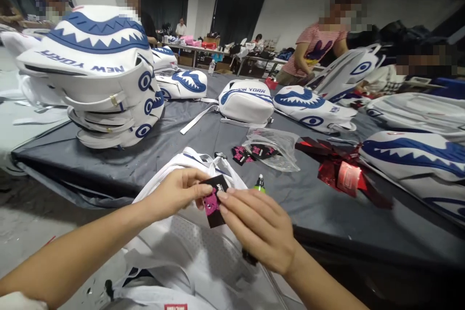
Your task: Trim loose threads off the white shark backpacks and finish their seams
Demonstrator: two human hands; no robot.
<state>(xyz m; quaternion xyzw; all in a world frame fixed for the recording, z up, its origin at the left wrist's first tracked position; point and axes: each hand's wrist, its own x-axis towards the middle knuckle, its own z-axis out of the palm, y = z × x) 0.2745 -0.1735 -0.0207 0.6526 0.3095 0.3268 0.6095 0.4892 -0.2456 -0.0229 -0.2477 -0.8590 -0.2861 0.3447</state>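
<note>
Between my two hands is a small black hang tag (214, 212) with a pink print, tilted above a white backpack (203, 252). My left hand (178, 193) pinches its upper left side between thumb and fingers. From the right, my right hand (259, 225) has its fingers pressed on the tag's edge. The backpack lies below my hands at the table's near edge, partly hidden by my arms. Just behind my right hand shows the tip of a green bottle or pen (260, 184); its lower part is hidden.
A clear plastic bag (278, 150) with more black-and-pink tags lies on the dark-covered table (174, 128). Red foil strips (327, 160) are to its right. Stacked white-and-blue backpacks (105, 77) stand left; several more line the back and right. A person in a striped shirt (316, 48) handles another backpack.
</note>
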